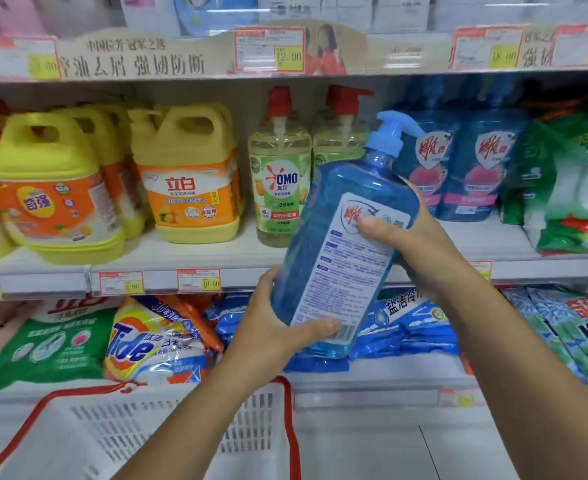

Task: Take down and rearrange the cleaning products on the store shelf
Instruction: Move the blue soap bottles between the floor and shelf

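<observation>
A tall blue pump bottle (323,216) of detergent is tilted in front of the middle shelf, its back label facing me. My left hand (272,327) grips its base from the left, thumb across the lower label. My right hand (410,237) grips its upper body from the right, thumb on the label. Behind it on the shelf (181,251) stand two more blue bottles (472,174) of the same brand, two clear OMO bottles with red pumps (278,174) and several yellow jugs (188,178).
A white basket with a red rim (147,441) sits low in front of me. The lower shelf holds detergent bags, among them a Tide bag (154,341) and blue bags (407,327). Green bags (569,188) lie at the right of the middle shelf.
</observation>
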A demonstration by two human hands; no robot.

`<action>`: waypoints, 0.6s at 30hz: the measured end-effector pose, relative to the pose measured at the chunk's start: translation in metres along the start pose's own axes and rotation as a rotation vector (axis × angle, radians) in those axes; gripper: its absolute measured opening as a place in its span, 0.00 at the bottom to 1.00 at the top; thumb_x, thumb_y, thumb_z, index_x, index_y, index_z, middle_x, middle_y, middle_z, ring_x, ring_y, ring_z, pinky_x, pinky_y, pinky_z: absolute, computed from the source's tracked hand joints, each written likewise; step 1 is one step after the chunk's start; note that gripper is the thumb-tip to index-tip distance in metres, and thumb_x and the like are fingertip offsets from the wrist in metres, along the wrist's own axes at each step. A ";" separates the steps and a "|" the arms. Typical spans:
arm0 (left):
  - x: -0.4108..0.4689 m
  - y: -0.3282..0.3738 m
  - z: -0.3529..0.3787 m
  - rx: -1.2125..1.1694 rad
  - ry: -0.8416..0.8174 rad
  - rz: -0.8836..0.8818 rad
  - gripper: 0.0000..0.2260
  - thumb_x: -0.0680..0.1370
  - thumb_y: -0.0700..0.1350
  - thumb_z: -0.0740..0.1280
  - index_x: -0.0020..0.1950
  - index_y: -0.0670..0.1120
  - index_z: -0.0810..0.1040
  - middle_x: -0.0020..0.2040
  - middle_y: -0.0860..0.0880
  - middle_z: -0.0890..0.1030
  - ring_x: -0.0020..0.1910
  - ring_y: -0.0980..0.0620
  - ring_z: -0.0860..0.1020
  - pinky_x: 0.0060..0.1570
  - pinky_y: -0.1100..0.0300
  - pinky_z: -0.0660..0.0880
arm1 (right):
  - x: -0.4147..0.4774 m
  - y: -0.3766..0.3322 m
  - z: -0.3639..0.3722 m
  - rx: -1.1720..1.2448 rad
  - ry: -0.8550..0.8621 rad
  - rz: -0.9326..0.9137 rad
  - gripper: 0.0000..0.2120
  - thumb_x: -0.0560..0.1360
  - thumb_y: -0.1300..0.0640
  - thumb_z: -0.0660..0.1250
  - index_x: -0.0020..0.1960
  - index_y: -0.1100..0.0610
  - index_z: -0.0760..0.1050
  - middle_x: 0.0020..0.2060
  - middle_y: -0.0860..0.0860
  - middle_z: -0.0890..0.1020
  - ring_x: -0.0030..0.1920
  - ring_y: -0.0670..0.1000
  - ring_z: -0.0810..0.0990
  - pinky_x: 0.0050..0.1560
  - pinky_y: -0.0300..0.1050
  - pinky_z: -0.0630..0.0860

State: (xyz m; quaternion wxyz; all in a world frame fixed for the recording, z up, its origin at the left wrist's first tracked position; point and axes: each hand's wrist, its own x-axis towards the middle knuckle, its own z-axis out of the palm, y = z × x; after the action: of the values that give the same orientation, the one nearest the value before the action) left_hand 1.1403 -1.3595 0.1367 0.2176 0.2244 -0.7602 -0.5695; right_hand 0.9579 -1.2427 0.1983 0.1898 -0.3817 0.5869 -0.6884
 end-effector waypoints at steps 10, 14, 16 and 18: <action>-0.001 0.003 0.007 -0.093 -0.263 0.042 0.33 0.66 0.40 0.80 0.62 0.61 0.69 0.55 0.66 0.81 0.55 0.65 0.80 0.46 0.70 0.76 | -0.015 -0.014 -0.012 0.098 -0.203 0.071 0.48 0.56 0.53 0.82 0.73 0.54 0.66 0.53 0.49 0.85 0.50 0.50 0.85 0.48 0.46 0.80; -0.005 -0.003 0.032 -0.071 0.005 0.160 0.37 0.62 0.45 0.82 0.62 0.65 0.67 0.56 0.71 0.78 0.56 0.68 0.78 0.46 0.73 0.75 | -0.018 -0.033 -0.011 -0.320 -0.149 0.023 0.55 0.54 0.36 0.80 0.75 0.36 0.57 0.67 0.34 0.74 0.61 0.43 0.80 0.59 0.52 0.78; -0.010 -0.003 0.043 -0.045 0.074 0.169 0.41 0.61 0.49 0.82 0.62 0.73 0.62 0.57 0.73 0.75 0.56 0.69 0.76 0.46 0.71 0.76 | -0.020 -0.033 -0.008 -0.366 -0.092 0.016 0.55 0.51 0.32 0.78 0.74 0.38 0.58 0.64 0.30 0.74 0.59 0.39 0.80 0.57 0.48 0.79; -0.012 -0.002 0.041 0.062 0.051 0.159 0.46 0.58 0.58 0.82 0.64 0.77 0.55 0.62 0.74 0.71 0.61 0.69 0.73 0.56 0.64 0.76 | -0.023 -0.031 -0.009 -0.347 -0.048 -0.043 0.49 0.52 0.34 0.77 0.70 0.38 0.62 0.62 0.29 0.74 0.59 0.36 0.78 0.57 0.45 0.78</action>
State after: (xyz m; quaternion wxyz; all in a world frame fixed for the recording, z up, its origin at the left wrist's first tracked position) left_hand 1.1259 -1.3220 0.1234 0.2746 0.1845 -0.7872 -0.5205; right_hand 0.9714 -1.2135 0.2205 0.1203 -0.4373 0.6841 -0.5713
